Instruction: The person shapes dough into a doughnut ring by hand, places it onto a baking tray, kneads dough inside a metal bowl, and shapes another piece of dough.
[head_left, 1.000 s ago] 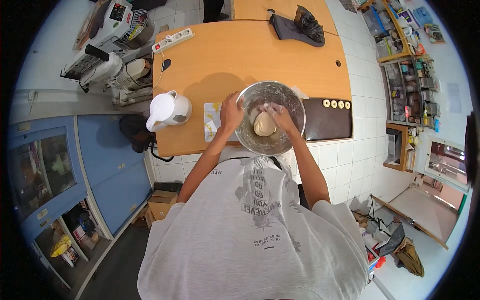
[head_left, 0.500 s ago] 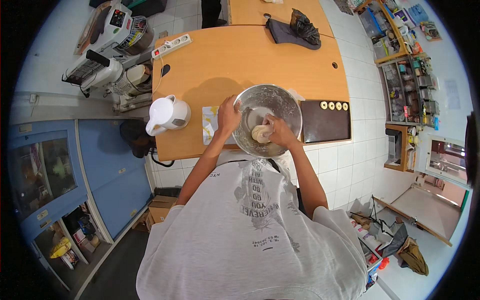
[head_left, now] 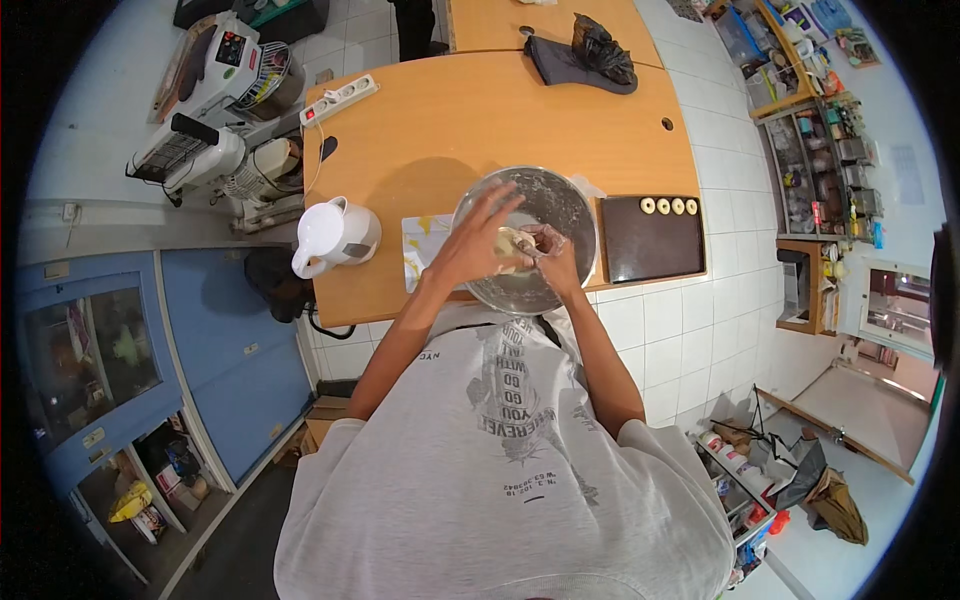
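Dough, in the head view, sits inside the steel bowl, a little toward 9 o'clock from its middle, with 12 o'clock pointing away from the wearer; the right hand reaches in from 5 o'clock, its fingers curled and grasping the dough's edge; the left hand comes over the rim from about 8 o'clock, its fingers spread and released, apparently close against the dough, though whether they touch it I cannot tell.

Neither hand grips the rim, so a hard pull on sticky dough could drag or twist the bowl; its 6 o'clock side appears to reach past the near edge of the bench, so a push that way might tip it; a jolt toward 3 o'clock could knock the dark tray and disturb the pale rings on it; tacky fingers might also tear the piece.

The dough looks pale cream and soft, partly hidden by the hands; whitish residue streaks the bowl's wall.
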Tool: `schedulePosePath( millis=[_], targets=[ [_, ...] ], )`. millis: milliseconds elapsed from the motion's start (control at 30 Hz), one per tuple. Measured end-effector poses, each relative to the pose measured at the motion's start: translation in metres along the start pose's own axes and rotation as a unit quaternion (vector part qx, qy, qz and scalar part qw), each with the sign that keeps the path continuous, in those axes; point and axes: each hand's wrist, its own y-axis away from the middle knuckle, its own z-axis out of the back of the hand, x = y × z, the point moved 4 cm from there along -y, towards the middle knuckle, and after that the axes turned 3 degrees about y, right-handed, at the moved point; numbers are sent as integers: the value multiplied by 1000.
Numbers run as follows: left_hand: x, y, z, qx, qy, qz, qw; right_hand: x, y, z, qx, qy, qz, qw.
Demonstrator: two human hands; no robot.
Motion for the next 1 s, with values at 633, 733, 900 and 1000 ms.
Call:
schedulePosePath(
  millis=[633, 733, 900, 1000],
  targets=[
    [36, 15, -49, 171, 47, 147, 973, 46, 17, 2, 60, 60, 75, 994],
    [36, 14, -51, 176, 18, 136, 975, 49, 16, 2, 75, 65, 69, 993],
    [35, 12, -55, 194, 24, 164, 967, 40, 7, 4, 97, 129, 72, 984],
    [37, 15, -59, 182, 42, 222, 957, 42, 8, 5, 89, 244, 162, 952]
  ],
)
